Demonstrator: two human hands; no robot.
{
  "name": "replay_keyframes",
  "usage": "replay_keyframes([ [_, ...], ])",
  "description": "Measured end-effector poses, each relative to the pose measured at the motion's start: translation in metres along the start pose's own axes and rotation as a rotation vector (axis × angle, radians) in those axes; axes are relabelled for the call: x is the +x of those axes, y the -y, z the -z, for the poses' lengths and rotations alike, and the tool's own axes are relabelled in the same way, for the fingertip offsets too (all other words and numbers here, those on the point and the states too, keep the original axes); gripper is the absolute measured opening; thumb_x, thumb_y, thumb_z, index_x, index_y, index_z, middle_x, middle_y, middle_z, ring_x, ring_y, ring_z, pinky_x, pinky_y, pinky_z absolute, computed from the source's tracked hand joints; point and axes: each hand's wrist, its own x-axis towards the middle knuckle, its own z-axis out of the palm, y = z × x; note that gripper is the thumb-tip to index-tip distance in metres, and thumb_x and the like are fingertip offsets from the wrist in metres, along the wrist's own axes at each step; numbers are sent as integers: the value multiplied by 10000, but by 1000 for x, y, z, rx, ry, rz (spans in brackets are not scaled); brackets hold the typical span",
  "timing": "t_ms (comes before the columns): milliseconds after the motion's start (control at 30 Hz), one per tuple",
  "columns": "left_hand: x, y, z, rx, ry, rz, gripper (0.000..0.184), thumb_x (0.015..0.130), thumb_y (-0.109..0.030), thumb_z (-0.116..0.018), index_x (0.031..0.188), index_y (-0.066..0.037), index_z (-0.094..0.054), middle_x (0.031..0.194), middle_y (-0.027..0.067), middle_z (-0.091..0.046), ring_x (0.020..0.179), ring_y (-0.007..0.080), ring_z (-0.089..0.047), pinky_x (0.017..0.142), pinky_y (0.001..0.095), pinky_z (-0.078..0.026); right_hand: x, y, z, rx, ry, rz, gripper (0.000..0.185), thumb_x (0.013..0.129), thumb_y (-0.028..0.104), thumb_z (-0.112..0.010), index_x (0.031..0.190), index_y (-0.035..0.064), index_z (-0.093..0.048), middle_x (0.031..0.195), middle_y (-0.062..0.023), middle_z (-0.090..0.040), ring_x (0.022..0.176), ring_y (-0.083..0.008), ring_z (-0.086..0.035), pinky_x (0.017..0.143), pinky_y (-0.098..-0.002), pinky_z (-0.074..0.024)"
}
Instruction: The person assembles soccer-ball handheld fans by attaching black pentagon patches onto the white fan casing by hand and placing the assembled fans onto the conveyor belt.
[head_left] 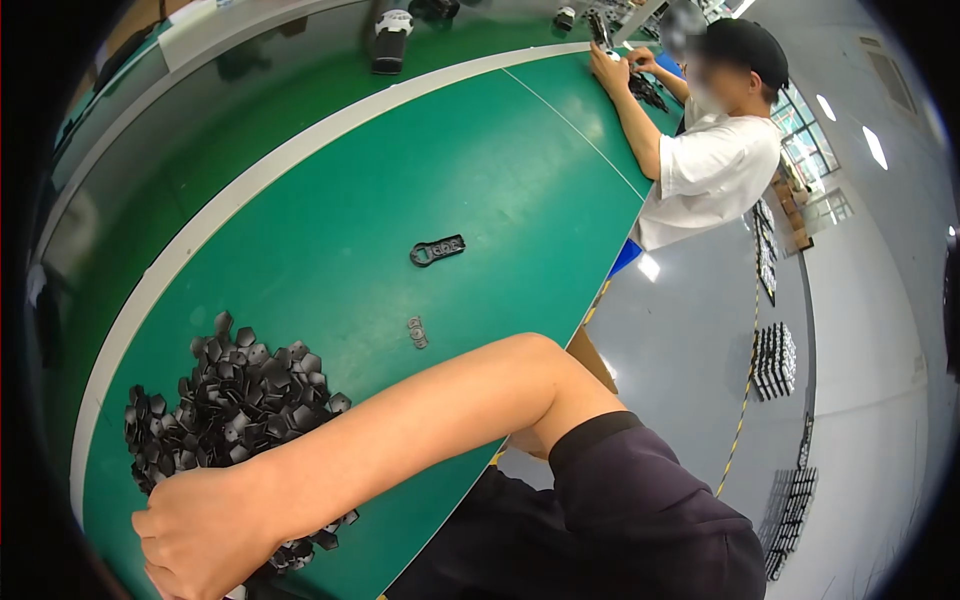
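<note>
Right forearm (400,425); grip (205,532) at heaped black pieces (255,385).

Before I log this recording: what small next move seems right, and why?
Probably, use the right hand to separate one from the heap of dark, flat, angular pieces. The hand is at the heap's edge, where pieces overlap in a tangle; its grip is hidden, so whether one is already held cannot be told.

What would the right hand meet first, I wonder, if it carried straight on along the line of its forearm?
The way looks free: beyond the right hand, only green tabletop shows before the picture's dark rim, though depth is unclear.
</note>
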Motion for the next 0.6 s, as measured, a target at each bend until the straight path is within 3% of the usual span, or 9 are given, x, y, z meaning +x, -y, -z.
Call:
replay_keyframes([
  [167, -7, -2, -1, -26, -33, -5, 349, 887, -302, -410, 1052, -9, -508, 1002, 94, -547, 884, 213, -548, 745, 350, -458, 2, 6, -8, 42, -145, -49, 139, 606, 194, -581, 593, 57, -594, 572, -54, -581, 585, -215, -567, 451, -345, -439],
  [600, -6, 0, -14, 76, -309, 40, 386, 920, -351, -340, 1108, -44, -479, 1038, 47, -531, 929, 144, -518, 770, 288, -427, -1, 5, -7, -72, -166, 8, 124, 609, 204, -573, 569, 91, -604, 565, -21, -562, 612, -191, -560, 478, -301, -394],
])
